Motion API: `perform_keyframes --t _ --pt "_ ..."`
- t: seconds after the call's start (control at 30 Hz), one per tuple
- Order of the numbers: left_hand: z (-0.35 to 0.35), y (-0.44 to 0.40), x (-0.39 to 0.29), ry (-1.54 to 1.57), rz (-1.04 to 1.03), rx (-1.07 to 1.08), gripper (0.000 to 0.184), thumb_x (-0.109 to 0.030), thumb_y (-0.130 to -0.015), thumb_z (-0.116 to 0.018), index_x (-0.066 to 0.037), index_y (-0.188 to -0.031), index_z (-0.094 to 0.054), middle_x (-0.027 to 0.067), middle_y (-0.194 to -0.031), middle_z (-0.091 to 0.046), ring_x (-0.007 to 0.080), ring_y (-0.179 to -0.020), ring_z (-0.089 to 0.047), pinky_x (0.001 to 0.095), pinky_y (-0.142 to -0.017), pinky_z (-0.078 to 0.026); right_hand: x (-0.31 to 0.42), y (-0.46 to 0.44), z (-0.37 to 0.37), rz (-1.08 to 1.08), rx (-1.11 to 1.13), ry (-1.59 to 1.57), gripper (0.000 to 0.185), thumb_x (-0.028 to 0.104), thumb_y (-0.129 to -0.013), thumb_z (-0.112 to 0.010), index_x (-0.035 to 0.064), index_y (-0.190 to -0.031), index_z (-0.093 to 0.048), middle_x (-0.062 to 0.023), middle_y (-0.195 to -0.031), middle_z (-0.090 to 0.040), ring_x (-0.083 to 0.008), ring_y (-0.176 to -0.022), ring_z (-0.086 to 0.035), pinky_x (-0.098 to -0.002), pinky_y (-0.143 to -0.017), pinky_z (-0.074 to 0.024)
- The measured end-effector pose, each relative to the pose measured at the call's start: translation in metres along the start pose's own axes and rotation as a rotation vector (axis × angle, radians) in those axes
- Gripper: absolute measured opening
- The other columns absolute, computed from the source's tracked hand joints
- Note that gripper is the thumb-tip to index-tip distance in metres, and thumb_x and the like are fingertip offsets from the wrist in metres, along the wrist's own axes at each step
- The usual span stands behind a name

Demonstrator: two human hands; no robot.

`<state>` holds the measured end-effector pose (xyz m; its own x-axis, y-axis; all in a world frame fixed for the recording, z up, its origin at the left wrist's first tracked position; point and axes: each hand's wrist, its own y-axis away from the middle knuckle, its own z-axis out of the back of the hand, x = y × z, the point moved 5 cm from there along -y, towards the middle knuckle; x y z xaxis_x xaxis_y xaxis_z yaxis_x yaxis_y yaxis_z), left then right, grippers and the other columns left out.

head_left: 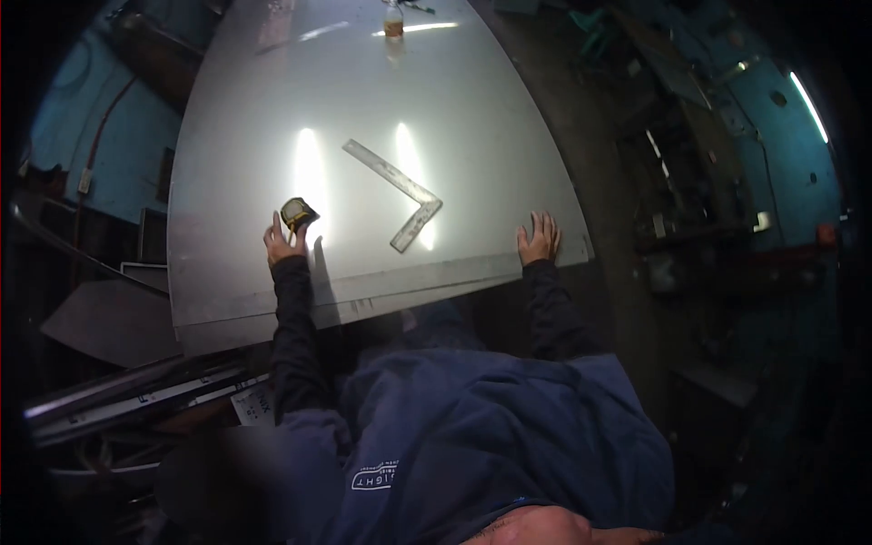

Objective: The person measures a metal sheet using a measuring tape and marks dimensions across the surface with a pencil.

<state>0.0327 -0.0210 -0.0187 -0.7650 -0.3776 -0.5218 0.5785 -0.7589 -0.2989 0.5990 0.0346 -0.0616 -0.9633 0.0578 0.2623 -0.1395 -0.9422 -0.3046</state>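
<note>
Here, the left hand [284, 243] is partly curled, its fingers and thumb closed on the lower part of a black and yellow tape measure [296, 213] with rounded body, above the left side of the counter [236, 173]. The right hand [540, 240] is open, with fingers a little spread, and it rests palm down near the right edge, holding nothing. The two hands are well apart. Between them, slightly farther away, lies a flat L-shaped metal square [392, 175], its surface stained and worn. The counter has a smooth, grey, shiny sheet surface. Near its far end stands a clear bottle [393, 22] with amber content.
</note>
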Motion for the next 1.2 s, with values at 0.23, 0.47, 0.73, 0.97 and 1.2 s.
perform_keyframes --t 0.23,0.47,0.73,0.97,1.2 --pt "-0.045 -0.017 0.006 -0.085 -0.086 0.227 0.081 -0.046 -0.072 -0.07 -0.022 -0.139 -0.033 0.0236 -0.128 -0.042 0.0424 -0.106 -0.053 0.0453 -0.084 -0.048 -0.001 0.013 0.014 0.047 -0.064 -0.109 0.043 0.024 -0.077 -0.057 0.0134 -0.119 -0.056 -0.006 -0.134 -0.046 -0.0251 -0.127 -0.039 -0.0459 -0.108 -0.0224" --pt "-0.056 -0.004 0.003 -0.302 -0.031 0.174 0.088 -0.047 -0.078 -0.063 -0.018 -0.143 -0.012 0.0264 -0.137 -0.03 0.048 -0.096 -0.057 0.0489 -0.077 -0.051 0.0 0.012 0.022 0.037 -0.123 -0.175 0.04 0.02 -0.076 -0.058 0.0127 -0.115 -0.058 -0.0068 -0.13 -0.05 -0.0262 -0.123 -0.043 -0.0461 -0.106 -0.0258" --pt "-0.061 0.001 0.011 -0.347 0.004 0.139 0.088 -0.045 -0.079 -0.062 -0.02 -0.145 -0.009 0.0239 -0.14 -0.027 0.0457 -0.089 -0.06 0.0483 -0.073 -0.052 0.001 0.013 0.024 0.036 -0.13 -0.207 0.037 0.018 -0.075 -0.057 0.012 -0.112 -0.06 -0.006 -0.129 -0.051 -0.0246 -0.124 -0.043 -0.0453 -0.106 -0.0256" --pt "-0.051 0.002 0.001 -0.308 0.05 0.17 0.092 -0.042 -0.077 -0.064 -0.019 -0.145 -0.007 0.0254 -0.139 -0.027 0.0463 -0.091 -0.059 0.0486 -0.073 -0.052 0.001 0.014 0.026 0.041 -0.138 -0.212 0.037 0.017 -0.075 -0.057 0.0113 -0.111 -0.061 -0.0066 -0.129 -0.051 -0.0254 -0.124 -0.043 -0.0464 -0.106 -0.026" --pt "-0.05 0.003 -0.002 -0.295 0.067 0.182 0.091 -0.042 -0.078 -0.064 -0.02 -0.145 -0.006 0.0252 -0.139 -0.028 0.0467 -0.092 -0.059 0.0487 -0.073 -0.053 0.0 0.014 0.024 0.058 -0.144 -0.207 0.037 0.016 -0.074 -0.057 0.0114 -0.111 -0.061 -0.0065 -0.13 -0.051 -0.0261 -0.124 -0.043 -0.0468 -0.106 -0.0267"
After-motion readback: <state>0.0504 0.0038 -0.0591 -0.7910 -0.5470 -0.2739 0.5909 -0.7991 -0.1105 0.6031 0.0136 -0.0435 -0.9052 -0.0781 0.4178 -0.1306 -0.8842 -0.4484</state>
